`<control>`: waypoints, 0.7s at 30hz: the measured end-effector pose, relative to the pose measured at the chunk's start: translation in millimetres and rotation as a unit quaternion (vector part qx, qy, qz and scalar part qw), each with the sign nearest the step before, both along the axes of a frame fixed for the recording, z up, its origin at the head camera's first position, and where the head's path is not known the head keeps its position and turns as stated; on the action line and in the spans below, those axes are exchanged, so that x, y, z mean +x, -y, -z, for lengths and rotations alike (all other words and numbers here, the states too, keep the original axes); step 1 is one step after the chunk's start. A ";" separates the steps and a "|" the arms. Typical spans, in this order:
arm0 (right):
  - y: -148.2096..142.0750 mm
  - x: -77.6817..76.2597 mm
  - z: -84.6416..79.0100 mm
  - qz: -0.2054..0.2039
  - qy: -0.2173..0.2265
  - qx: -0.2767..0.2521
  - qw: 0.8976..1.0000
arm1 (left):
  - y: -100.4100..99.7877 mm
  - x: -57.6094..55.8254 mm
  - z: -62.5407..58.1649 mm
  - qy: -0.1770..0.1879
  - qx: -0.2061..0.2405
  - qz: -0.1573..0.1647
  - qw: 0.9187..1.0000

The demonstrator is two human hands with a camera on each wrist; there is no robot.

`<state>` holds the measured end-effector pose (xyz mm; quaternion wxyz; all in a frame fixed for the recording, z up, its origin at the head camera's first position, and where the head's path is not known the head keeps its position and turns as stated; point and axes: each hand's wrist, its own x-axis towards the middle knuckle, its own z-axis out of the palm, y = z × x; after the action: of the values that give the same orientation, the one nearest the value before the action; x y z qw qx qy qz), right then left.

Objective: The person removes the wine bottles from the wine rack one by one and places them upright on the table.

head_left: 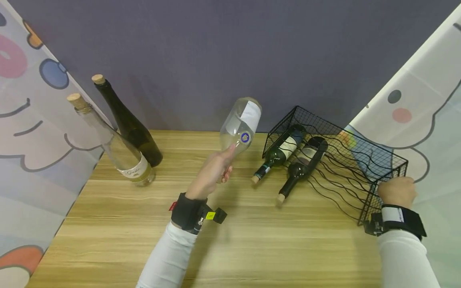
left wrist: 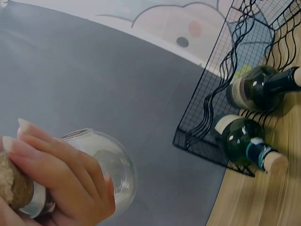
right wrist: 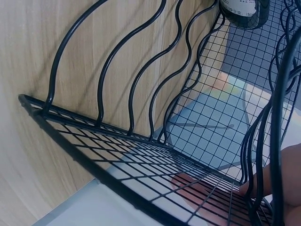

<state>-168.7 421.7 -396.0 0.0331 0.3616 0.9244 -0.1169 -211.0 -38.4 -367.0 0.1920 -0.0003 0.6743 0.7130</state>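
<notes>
Bottle [head_left: 240, 120] tilts base-forward beside the rack [head_left: 347, 132], your left hand's [head_left: 212, 174] fingers curled round its neck, which likely leaves its body unobstructed; your right hand [head_left: 397, 192] clamps the rack's end, seemingly to steady it, while wavy wires cradle two dark bottles [head_left: 306, 161], presumably against rolling.

- Black, with gridded sides: wire rack [head_left: 372, 200]
- Dark green, pale-labelled: bottles [head_left: 278, 155] inside the rack
- Clear, white-labelled, blue-badged: bottle [head_left: 240, 124] just left of the rack
- Yellowish, streaked: tabletop [head_left: 270, 248] beneath the rack
</notes>
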 end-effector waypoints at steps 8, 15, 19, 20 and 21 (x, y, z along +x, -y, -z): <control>1.0 1.1 1.0 -0.005 -0.007 0.000 1.000 | 23.7 -3.7 8.0 0.011 0.006 -0.038 0.999; 0.1 -1.6 1.5 0.014 -0.022 -0.018 0.999 | 44.0 -7.3 15.9 0.010 -0.006 -0.058 0.998; 0.1 -1.5 0.9 0.035 -0.041 -0.036 0.998 | 51.0 -9.1 19.1 0.010 -0.023 -0.069 0.997; 0.1 -1.2 0.7 0.035 -0.041 -0.035 0.998 | 52.3 -9.5 19.9 0.011 -0.027 -0.072 0.997; 0.2 -0.7 0.7 0.031 -0.040 -0.031 0.998 | 53.8 -9.8 20.7 0.011 -0.031 -0.074 0.997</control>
<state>-169.5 421.5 -396.6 0.0035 0.3841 0.9091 -0.1611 -220.8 -92.2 -387.7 0.1463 -0.0635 0.6919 0.7042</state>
